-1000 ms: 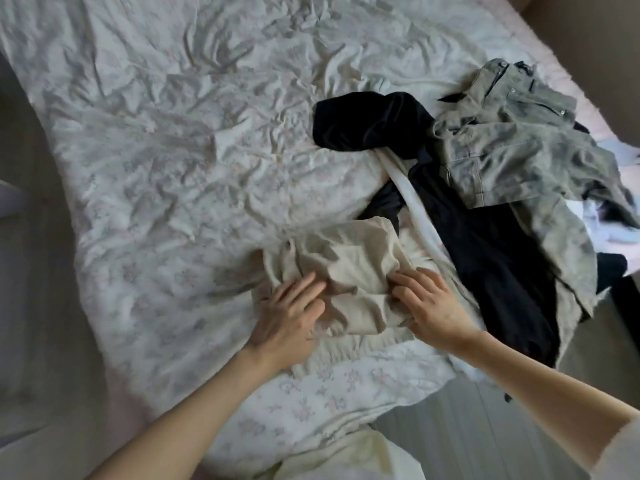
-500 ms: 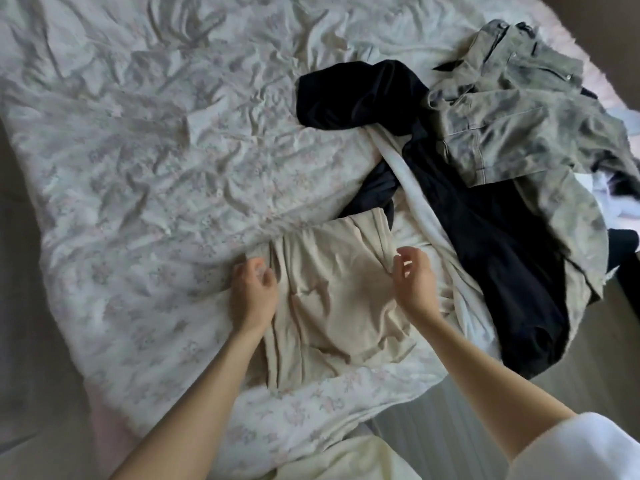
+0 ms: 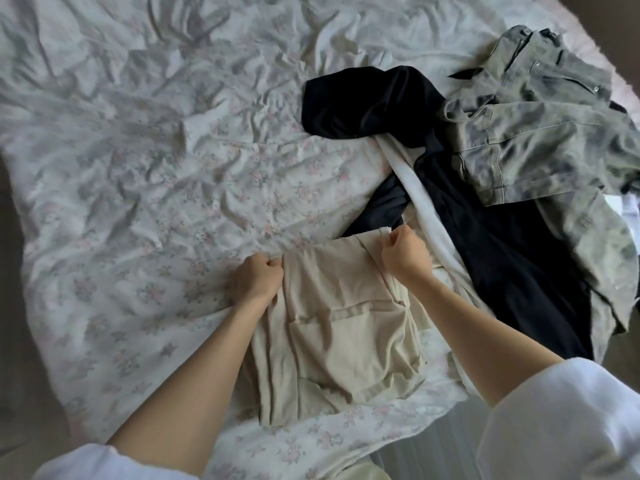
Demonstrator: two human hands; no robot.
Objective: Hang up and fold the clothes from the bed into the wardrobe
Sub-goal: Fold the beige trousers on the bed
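the beige garment [image 3: 343, 327] lies partly folded near the bed's near edge, on the floral sheet [image 3: 145, 188], a squarish bundle with a hem band running across its middle. the left hand [image 3: 258, 280] pinches its far left corner, fingers curled tight round the cloth. the right hand [image 3: 405, 252] grips the far right corner the same way, knuckles up, a small peak of fabric showing above the fist. both hands hold the far edge taut, so the step in hand looks like a fold being squared up or drawn over; which way the cloth goes from here cannot be told.

as for the task, it seems early. this one piece is only partway folded and lies on the bed, not in the wardrobe, which is not in view. toward the bed's right side a heap waits untouched: a black garment [image 3: 485, 244] spread long from mid-bed to the near right edge, a white strip of cloth [image 3: 426, 206] lying across it and passing just beside the right hand, and a grey-green denim garment [image 3: 540, 133] piled at the far right corner, overlapping the black one. something white and dark peeks out at the right edge behind the denim, too little shown to name. so at least three pieces remain to be hung or folded, and no hanger is visible.
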